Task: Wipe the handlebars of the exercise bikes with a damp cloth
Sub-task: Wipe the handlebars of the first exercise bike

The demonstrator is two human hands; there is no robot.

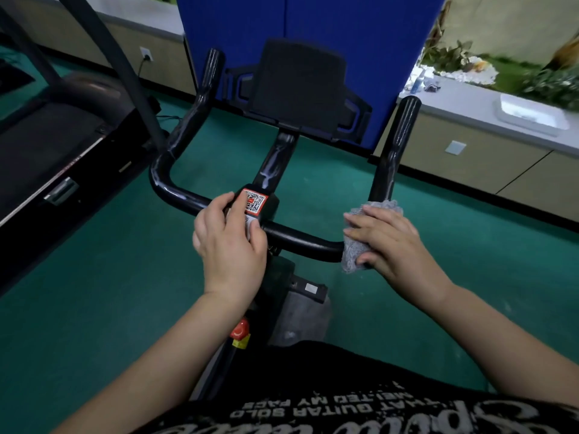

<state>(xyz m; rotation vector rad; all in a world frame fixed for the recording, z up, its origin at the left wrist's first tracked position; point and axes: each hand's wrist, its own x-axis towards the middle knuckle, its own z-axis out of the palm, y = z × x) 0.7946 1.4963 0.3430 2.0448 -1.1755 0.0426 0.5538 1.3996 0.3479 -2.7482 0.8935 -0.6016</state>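
Observation:
The exercise bike's black handlebar [300,238] runs across the middle of the view, with two upright grips rising at its ends. A grey cloth [354,249] is wrapped around the bar's right bend. My right hand [388,242] grips the cloth around the bar, thumb underneath. My left hand [230,242] holds the bar's centre, fingers curled over the clamp next to a red and white QR sticker [254,201]. A black console holder [297,89] stands above the stem.
A treadmill [62,151] stands close on the left. A blue partition [313,42] is right behind the bike. A low cabinet counter with a white tray [532,115] and plants runs along the right. Green floor [438,245] surrounds the bike. A red knob [239,330] sits on the frame below.

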